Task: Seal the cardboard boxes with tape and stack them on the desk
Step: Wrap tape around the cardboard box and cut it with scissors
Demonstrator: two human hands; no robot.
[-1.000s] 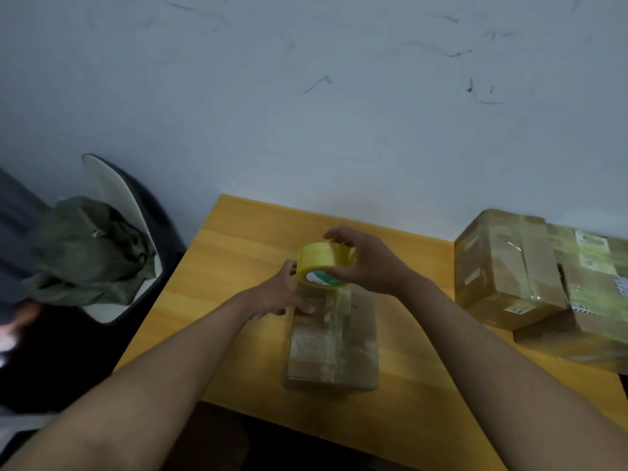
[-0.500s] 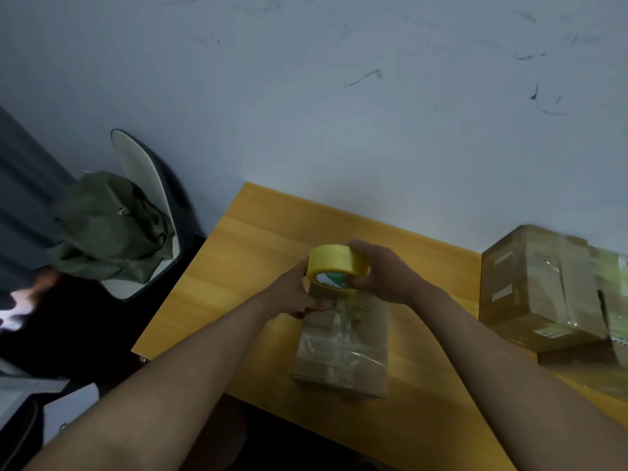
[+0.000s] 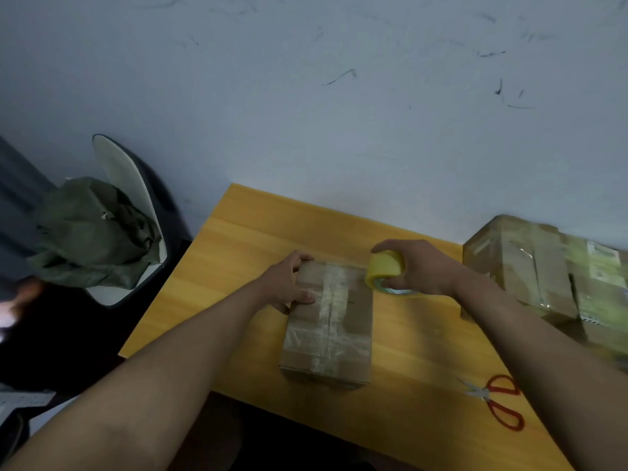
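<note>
A small cardboard box (image 3: pixel 328 326) lies on the yellow wooden desk (image 3: pixel 258 232), with clear tape running along its top. My left hand (image 3: pixel 289 283) grips the box's far left corner, fingers over the far edge and thumb on the top. My right hand (image 3: pixel 418 268) holds a yellow tape roll (image 3: pixel 385 271) just right of the box's far right corner, low over the desk. Whether a strip of tape still joins roll and box is unclear.
Taped cardboard boxes (image 3: pixel 543 270) stand together at the desk's right, near the wall. Red-handled scissors (image 3: pixel 492 399) lie near the front right edge. A chair with a green cloth (image 3: pixel 91 232) stands left of the desk. The wall runs close behind the desk.
My right hand has carried the tape roll from above the box's far end to the right, down beside the box. My left hand stays on the box's far left corner.
</note>
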